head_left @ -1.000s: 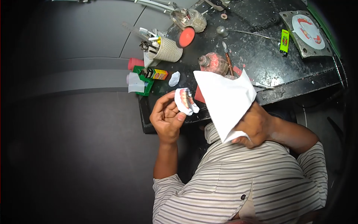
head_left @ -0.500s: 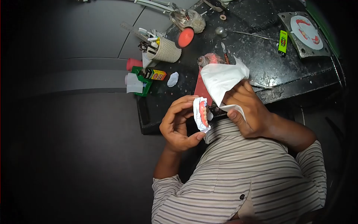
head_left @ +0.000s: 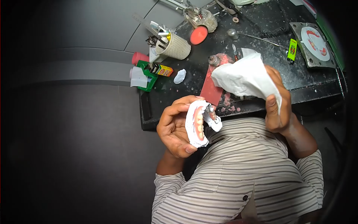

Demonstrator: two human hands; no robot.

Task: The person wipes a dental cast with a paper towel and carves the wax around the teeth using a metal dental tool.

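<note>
Just in front of the striped shirt (head_left: 238,171), short of the worktop's (head_left: 164,102) near edge, the left hand (head_left: 172,128) is partly curled, fingers and thumb pinching the outer rim of a white dental cast (head_left: 191,127) that carries pink gums and teeth. The right hand (head_left: 281,108) is half closed, thumb pressed over a crumpled white cloth (head_left: 248,74) that spreads toward the worktop, apart from the cast.

The cast could slip and chip if the pinch on its rim loosens, since it seems to have no palm under it. A trailing fold of cloth could catch the bottle or drag crumbs along if the right hand swings sideways.

Near the worktop's near edge lie a red sheet (head_left: 210,89) and pink crumbs (head_left: 233,109); the pink-smeared bottle (head_left: 223,59) is at the sheet's far end. A white lump (head_left: 179,76) lies toward the left edge, where a green tray (head_left: 149,82) sits beside a small box (head_left: 164,70). Farther off are a woven cup (head_left: 179,48) of brushes, a round red piece (head_left: 198,34) and, toward the right, a green lighter (head_left: 292,50) beside a metal plate (head_left: 298,31).
</note>
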